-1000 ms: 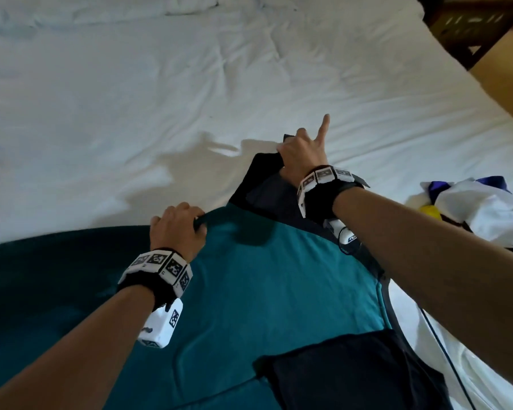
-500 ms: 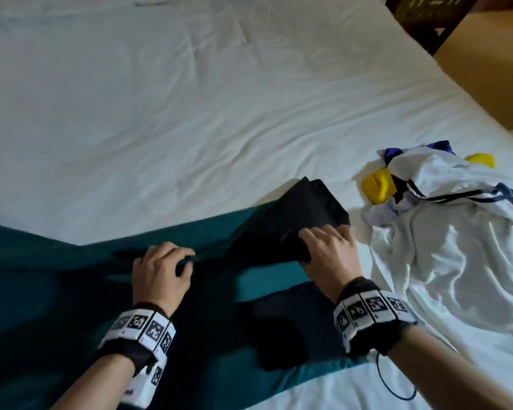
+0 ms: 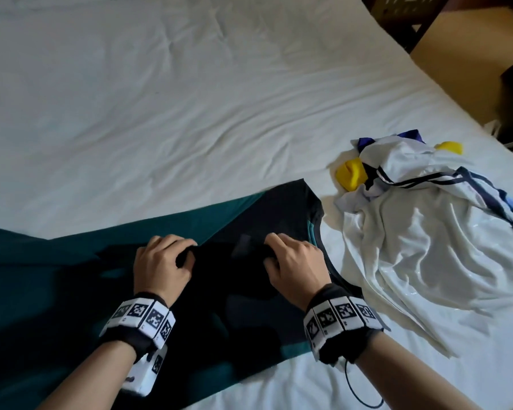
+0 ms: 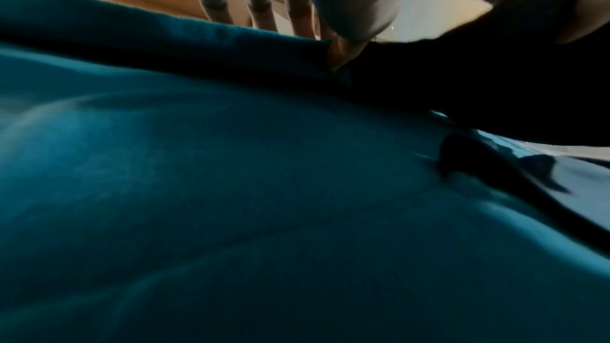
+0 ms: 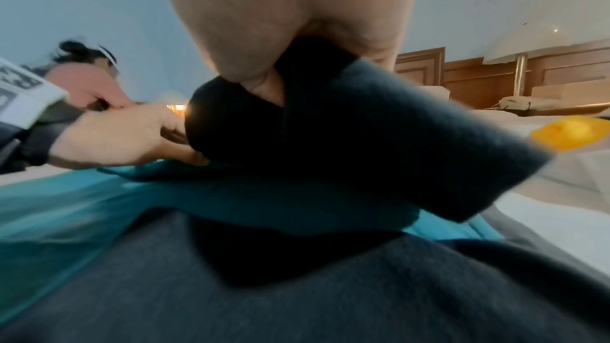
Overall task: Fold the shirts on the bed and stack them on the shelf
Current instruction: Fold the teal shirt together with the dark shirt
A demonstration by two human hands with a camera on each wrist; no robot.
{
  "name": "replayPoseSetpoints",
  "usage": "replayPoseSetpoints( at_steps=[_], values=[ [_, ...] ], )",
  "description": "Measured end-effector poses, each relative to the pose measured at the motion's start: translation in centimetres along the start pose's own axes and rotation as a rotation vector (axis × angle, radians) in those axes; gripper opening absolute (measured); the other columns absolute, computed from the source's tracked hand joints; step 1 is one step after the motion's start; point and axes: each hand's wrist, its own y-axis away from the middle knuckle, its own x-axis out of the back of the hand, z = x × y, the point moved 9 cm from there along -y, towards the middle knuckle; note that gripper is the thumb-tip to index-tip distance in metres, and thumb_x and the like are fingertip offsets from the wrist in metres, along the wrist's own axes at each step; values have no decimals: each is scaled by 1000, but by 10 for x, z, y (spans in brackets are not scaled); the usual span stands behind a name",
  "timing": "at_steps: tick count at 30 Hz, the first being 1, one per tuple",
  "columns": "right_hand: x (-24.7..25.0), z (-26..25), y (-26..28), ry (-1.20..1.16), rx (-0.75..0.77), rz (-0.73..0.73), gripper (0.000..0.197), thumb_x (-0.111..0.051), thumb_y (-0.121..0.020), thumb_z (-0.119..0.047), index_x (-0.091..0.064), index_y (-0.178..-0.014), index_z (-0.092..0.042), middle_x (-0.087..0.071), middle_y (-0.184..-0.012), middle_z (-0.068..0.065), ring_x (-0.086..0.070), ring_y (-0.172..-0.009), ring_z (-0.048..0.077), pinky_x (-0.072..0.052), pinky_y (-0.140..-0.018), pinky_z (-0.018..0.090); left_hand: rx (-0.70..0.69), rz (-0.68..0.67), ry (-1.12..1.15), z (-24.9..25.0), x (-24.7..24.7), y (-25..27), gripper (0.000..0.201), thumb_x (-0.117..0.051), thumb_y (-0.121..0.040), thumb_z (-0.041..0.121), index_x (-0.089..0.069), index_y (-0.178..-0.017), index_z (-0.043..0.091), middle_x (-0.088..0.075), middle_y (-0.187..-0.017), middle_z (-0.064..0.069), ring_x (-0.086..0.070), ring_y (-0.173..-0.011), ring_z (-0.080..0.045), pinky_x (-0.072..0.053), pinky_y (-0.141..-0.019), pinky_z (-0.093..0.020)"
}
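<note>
teal shirt (image 3: 57,291): one, lying across the near edge of the bed (image 3: 190,99), long axis running left to right, dark sleeve (image 3: 285,208) at its right end. left hand (image 3: 160,266) and right hand (image 3: 293,261) are both gripping the dark fabric with curled fingers, the right one nearer the sleeve. white shirt (image 3: 427,247): one crumpled heap, lying just right of the teal shirt, with yellow cloth (image 3: 351,174) showing at its far side.

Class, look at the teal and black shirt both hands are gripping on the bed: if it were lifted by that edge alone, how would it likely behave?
The teal and black shirt would probably droop, since its cloth already creases under the left hand and right hand. It likely weighs little, lying thin and flat on the bed.
</note>
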Motion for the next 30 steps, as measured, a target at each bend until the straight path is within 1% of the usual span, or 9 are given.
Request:
replayPoseSetpoints(
  at_steps=[3,7,10,13,16,20,24,26,30],
  values=[
    [-22,8,23,22,-26,-138,20,-52,-70,-29,-56,-87,-20,-61,-73,-5,-61,-59,19,-36,-53,27,4,-78,-55,-5,-10,17,33,-49,-74,35,-76,-91,25,-69,-91,9,-60,-85,-26,-45,-72,-41],
    [-72,26,52,44,-63,-546,46,-58,-78,-34,-49,-121,-23,-62,-112,-3,-60,-104,25,-36,-84,43,-99,-191,-47,22,-20,33,66,-59,-62,41,-64,-126,24,-61,-122,4,-55,-109,-22,-43,-93,-46],
    [-66,31,56,81,-98,-547,50,-60,-76,-39,-47,-122,-24,-64,-114,-5,-56,-109,22,-30,-89,43,-215,-293,27,66,-33,48,82,-68,-58,54,-58,-133,22,-61,-122,5,-55,-114,-20,-42,-97,-46],
    [-55,32,53,75,-100,-529,34,-59,-76,-34,-57,-108,-23,-67,-102,-2,-59,-102,23,-30,-90,41,-90,-436,-17,71,-59,57,90,-76,-56,52,-54,-136,17,-67,-112,2,-60,-106,-22,-47,-91,-45],
    [-23,25,38,-74,-45,-343,25,-60,-63,-28,-63,-87,-25,-66,-84,-6,-64,-81,21,-40,-78,38,22,-285,220,71,-47,43,51,-79,-60,18,-71,-110,17,-71,-94,5,-64,-89,-20,-51,-84,-43],
    [16,31,27,-181,-49,-187,25,-69,-61,-20,-60,-85,-24,-62,-80,-10,-59,-65,20,-40,-59,27,132,-60,578,69,-15,33,22,-66,-62,6,-67,-81,16,-66,-78,15,-61,-76,0,-47,-76,-13],
    [2,61,36,101,-165,-547,19,-60,-77,-23,-63,-95,-28,-65,-94,-6,-62,-91,22,-43,-84,30,134,-315,461,62,-38,49,22,-77,-66,18,-69,-86,22,-65,-84,21,-63,-83,1,-49,-79,-18],
    [8,65,29,76,-176,-527,18,-60,-73,-34,-65,-90,-30,-62,-92,-11,-59,-90,16,-41,-84,30,52,-357,457,64,-42,50,22,-80,-61,31,-61,-73,28,-63,-80,17,-59,-75,1,-42,-71,-13],
    [19,66,-7,-623,-266,-329,12,-68,-68,-33,-61,-71,-23,-55,-67,-12,-50,-63,6,-41,-60,25,282,-224,790,47,-33,33,29,-82,-63,33,-66,-73,11,-66,-71,-2,-57,-66,-3,-44,-65,-15]
  ],
)
